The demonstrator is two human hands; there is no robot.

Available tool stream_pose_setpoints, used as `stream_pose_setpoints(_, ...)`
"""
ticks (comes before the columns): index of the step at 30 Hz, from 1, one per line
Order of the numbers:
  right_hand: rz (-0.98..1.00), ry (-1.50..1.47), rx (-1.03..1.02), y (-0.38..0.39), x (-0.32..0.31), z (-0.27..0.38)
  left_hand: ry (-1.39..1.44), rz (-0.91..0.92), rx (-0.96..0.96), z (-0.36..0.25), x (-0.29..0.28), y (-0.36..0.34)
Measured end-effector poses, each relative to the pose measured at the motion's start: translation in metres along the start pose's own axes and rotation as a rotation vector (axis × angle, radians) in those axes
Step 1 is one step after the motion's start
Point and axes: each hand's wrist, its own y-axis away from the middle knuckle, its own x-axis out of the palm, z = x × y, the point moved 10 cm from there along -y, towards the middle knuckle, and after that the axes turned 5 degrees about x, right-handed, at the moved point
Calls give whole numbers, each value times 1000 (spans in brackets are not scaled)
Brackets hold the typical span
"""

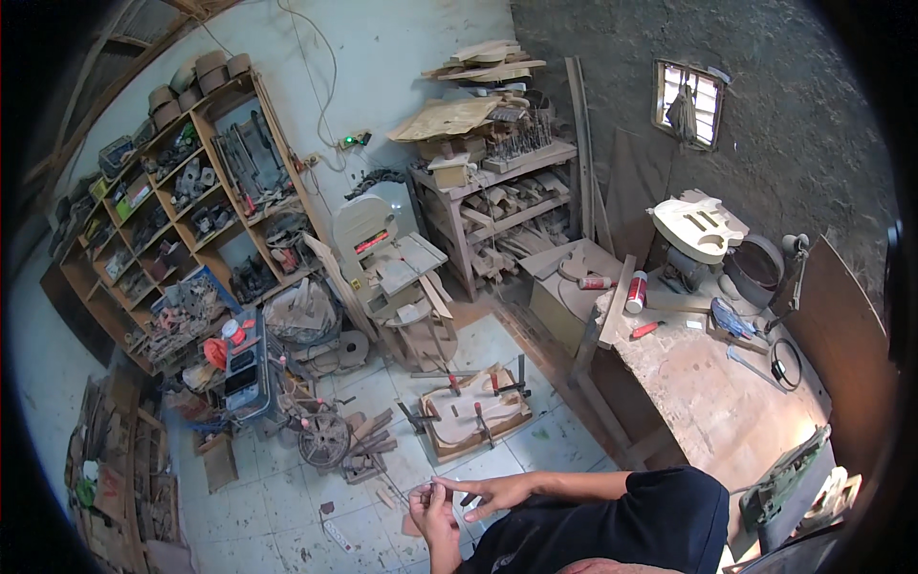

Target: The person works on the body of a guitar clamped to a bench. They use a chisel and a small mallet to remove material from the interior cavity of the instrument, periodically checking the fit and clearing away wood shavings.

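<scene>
My two hands meet low in the picture, in front of my dark shirt. My left hand (435, 518) is raised with its fingers curled and their tips pinched together; whatever they hold is too small to make out. From the right, my right hand (499, 492) reaches over with its fingers stretched and apart, one fingertip touching the left fingertips. A small dark patch shows between its fingers, and I cannot tell what it is. Beyond my hands, a wooden guitar-body blank (459, 419) lies on the floor in a wooden frame, with several clamps (479, 413) on it.
A workbench (674, 373) at right carries a pale guitar body (701, 228), a red-and-white bottle (636, 292) and a blue power tool (732, 319). A bandsaw (382, 251) stands ahead. Cubbyhole shelves (196, 143), a blue toolbox (247, 375) and wood offcuts (368, 445) are at left.
</scene>
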Motion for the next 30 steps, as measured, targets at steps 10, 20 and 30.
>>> stream_pose_setpoints(10,-5,44,-5,5,4,4,41,116,-6,0,10,2)
stream_pose_setpoints(20,-20,64,-59,6,5,5,46,124,18,2,12,3)
stream_pose_setpoints(30,6,5,-114,1,9,8,23,119,45,-16,13,11)
